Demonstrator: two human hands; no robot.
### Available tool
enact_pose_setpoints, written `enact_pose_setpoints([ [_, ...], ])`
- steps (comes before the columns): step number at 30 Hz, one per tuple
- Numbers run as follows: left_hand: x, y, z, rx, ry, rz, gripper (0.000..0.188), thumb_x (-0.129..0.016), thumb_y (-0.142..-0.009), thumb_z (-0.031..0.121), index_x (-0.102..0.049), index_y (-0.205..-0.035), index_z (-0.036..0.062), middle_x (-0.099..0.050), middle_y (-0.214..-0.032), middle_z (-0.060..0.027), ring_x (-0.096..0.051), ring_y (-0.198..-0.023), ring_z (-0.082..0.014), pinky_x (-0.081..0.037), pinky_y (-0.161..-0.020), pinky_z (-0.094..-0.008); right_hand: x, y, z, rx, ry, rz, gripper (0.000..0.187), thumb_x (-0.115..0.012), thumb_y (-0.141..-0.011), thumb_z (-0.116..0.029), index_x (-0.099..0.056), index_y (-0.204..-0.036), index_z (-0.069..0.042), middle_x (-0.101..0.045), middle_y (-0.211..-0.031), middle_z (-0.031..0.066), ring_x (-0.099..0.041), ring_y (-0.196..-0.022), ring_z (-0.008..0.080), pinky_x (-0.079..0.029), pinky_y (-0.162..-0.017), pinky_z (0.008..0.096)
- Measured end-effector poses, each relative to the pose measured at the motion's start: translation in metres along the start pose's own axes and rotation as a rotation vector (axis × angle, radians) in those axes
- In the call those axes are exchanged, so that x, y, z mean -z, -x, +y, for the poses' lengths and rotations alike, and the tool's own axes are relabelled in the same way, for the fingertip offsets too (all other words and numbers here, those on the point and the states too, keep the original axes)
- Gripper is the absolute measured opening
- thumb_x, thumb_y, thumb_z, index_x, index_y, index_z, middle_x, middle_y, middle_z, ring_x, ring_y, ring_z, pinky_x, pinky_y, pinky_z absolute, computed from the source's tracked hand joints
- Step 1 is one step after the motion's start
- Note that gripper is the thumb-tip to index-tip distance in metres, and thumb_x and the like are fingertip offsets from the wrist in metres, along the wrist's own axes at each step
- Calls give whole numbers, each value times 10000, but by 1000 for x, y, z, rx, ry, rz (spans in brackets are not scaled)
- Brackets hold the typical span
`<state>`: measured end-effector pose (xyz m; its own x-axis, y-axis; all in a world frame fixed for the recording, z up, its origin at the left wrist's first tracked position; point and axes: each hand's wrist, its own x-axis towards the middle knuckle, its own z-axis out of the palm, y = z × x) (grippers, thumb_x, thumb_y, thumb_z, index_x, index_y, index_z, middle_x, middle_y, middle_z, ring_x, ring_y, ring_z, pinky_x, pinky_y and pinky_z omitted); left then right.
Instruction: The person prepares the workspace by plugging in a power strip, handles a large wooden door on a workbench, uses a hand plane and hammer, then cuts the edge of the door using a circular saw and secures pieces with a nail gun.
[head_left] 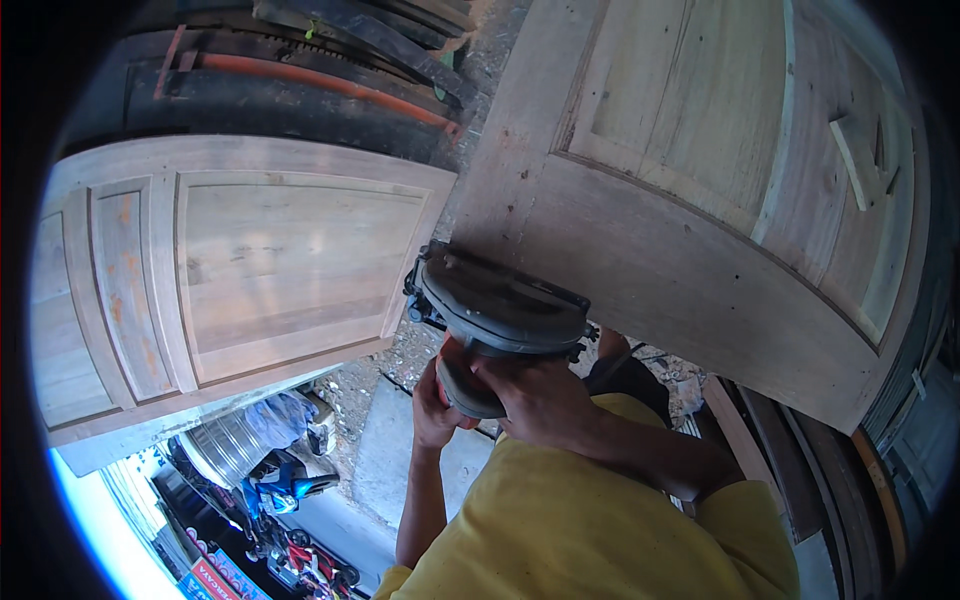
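Note:
Both of my hands are on a circular saw [505, 300] with a rounded dark guard, a flat base and orange-red parts on its body. My left hand [430, 408] is wrapped round the orange-red part on the left. On the other side, my right hand [540, 400] grips the body close to my yellow shirt, its fingers partly hidden. The saw's base lies along the near edge of a large wooden panelled door [620, 240]; the blade is hidden, so whether it touches wood I cannot tell.
A second panelled door [290, 270] lies to the left. Behind it are dark boards with an orange-red metal bar [325, 85]. A loose wood offcut [853, 165] rests on the right door. Planks [800, 460] stand at lower right. A metal drum [222, 450] is lower left.

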<state>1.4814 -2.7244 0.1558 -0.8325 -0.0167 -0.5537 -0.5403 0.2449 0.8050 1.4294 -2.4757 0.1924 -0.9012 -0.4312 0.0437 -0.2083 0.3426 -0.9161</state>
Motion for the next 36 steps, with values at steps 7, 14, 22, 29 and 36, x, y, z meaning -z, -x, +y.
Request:
enact_pose_setpoints([
  [7, 9, -5, 6, 0, -60, 4, 1154, -934, -622, 702, -576, -1424, -47, -730, -1225, -93, -681, -1116, -173, -526, -1011, -358, -4, -10, 0, 29, -10, 29, 317, -795, -805, -139, -632, -1053, -28, -734, -939, 158, -755, -787, 364, -600, -700, 486],
  [14, 30, -11, 2, -75, -61, 34, 1108, -929, -648, 672, -579, -1411, -52, -723, -1180, -70, -670, -1085, -165, -526, -990, -343, -12, -31, -10, -66, 13, -99, 503, -827, -760, -155, -667, -1228, -63, -751, -973, 144, -759, -861, 362, -589, -816, 481],
  [22, 70, -31, 6, -228, -169, 98, 805, -863, -790, 651, -659, -1189, -17, -719, -1021, -82, -644, -954, -176, -527, -886, -363, -50, -76, -16, 36, -28, -37, 364, -820, -778, -140, -640, -1078, -39, -720, -800, 177, -738, -694, 393, -596, -624, 481],
  [29, 109, -5, -18, -217, -46, 67, 874, -920, -755, 582, -620, -1315, -18, -716, -1123, -76, -652, -1040, -159, -512, -960, -339, -70, -72, -59, 93, 37, -72, 425, -835, -738, -124, -657, -1114, -32, -745, -909, 172, -754, -754, 379, -604, -687, 487],
  [36, 124, 35, -51, -290, 40, 143, 659, -831, -901, 430, -610, -1302, -45, -698, -1162, -92, -627, -1043, -158, -503, -942, -328, -102, -62, -85, -22, 109, -194, 483, -829, -748, -145, -689, -1198, -42, -766, -894, 184, -763, -795, 375, -609, -735, 485],
])
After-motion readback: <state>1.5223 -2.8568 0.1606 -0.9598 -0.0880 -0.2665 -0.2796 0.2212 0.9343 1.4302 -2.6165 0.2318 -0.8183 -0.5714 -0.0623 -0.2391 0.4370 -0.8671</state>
